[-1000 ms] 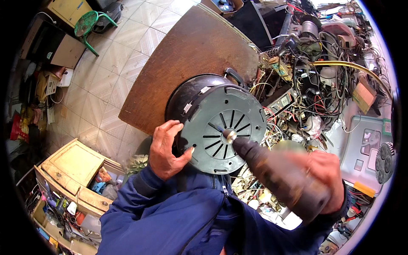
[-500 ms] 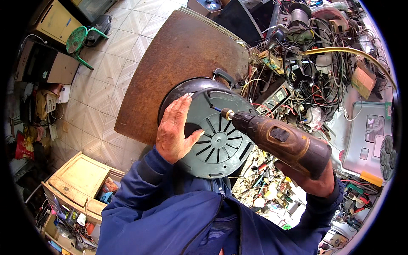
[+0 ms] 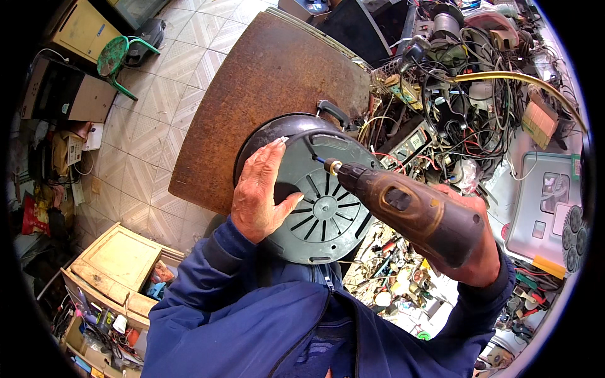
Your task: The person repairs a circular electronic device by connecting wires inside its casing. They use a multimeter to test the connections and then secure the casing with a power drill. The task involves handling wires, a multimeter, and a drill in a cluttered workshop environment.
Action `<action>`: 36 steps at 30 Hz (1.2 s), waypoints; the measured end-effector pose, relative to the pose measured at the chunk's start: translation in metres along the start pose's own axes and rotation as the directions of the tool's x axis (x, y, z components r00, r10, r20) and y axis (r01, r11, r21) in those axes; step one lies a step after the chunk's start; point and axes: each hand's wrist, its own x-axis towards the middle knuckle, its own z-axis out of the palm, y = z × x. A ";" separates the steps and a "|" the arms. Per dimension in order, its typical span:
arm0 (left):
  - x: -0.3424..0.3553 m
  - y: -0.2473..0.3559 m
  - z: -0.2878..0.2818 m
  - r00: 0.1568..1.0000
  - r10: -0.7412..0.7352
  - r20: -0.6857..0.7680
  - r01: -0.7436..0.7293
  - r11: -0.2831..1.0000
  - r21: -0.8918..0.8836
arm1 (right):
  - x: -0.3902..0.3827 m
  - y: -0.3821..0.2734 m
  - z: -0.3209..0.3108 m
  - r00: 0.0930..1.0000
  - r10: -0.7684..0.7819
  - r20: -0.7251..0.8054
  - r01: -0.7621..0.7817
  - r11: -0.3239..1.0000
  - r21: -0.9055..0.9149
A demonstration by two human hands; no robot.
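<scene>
Left hand (image 3: 259, 195) lies flat, fingers apart, on the grey vented base (image 3: 321, 211); right hand (image 3: 474, 252) clamps the brown drill (image 3: 409, 211).

This is a repair workshop, a messy one. A big pile of wires (image 3: 466, 120) covers the bench, all tangled up, black and red and yellow. Small parts and tools (image 3: 391, 277) lie mixed together near the edge. A worn brown board (image 3: 252, 94) leans there too, scratched and stained. The floor (image 3: 164, 126) has pale tiles. Wooden boxes (image 3: 113, 264) stand low on the left with more tools in them. A green stool (image 3: 116, 57) waits by the wall. A grey plastic case (image 3: 542, 208) sits on the right
</scene>
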 end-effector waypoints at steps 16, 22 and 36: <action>0.000 -0.001 -0.001 1.000 0.005 -0.011 -0.005 0.999 -0.033 | 0.016 -0.021 -0.011 0.993 0.097 0.072 -0.095 0.995 -0.029; 0.000 -0.002 -0.001 1.000 0.006 -0.008 -0.006 0.999 -0.042 | 0.017 -0.024 -0.010 0.988 0.137 0.070 -0.138 0.990 0.019; 0.000 -0.001 0.000 1.000 -0.010 -0.020 0.008 0.998 -0.060 | 0.035 -0.052 -0.023 0.974 0.183 0.133 -0.146 0.957 -0.252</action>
